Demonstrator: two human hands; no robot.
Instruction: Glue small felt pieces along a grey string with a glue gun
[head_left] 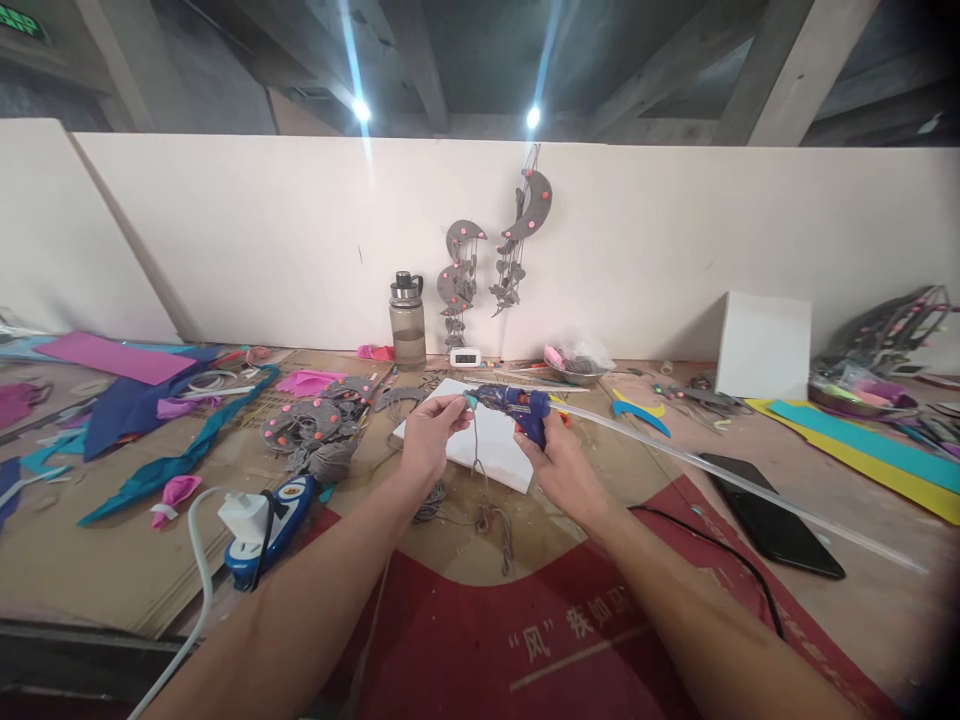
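Note:
My right hand (pixel 567 468) is wrapped round the grip of a blue hot glue gun (pixel 531 404). From its back end a long clear glue stick (pixel 675 450) runs out to the right. My left hand (pixel 435 432) pinches a small teal piece (pixel 471 401) at the gun's nozzle; whether the nozzle touches it I cannot tell. Grey yarn (pixel 480 466) hangs below the fingers, down to a knotted bunch on the cardboard. Under both hands lies a white sheet (pixel 506 462), partly covered by them.
On the left are a blue power strip (pixel 286 515), grey felt pieces with pink dots (pixel 319 420) and a teal cloth strip (pixel 180 465). A bottle (pixel 407 325) and small clock (pixel 465 357) stand behind. A black phone (pixel 765 515) lies right, near a black cord (pixel 739 560).

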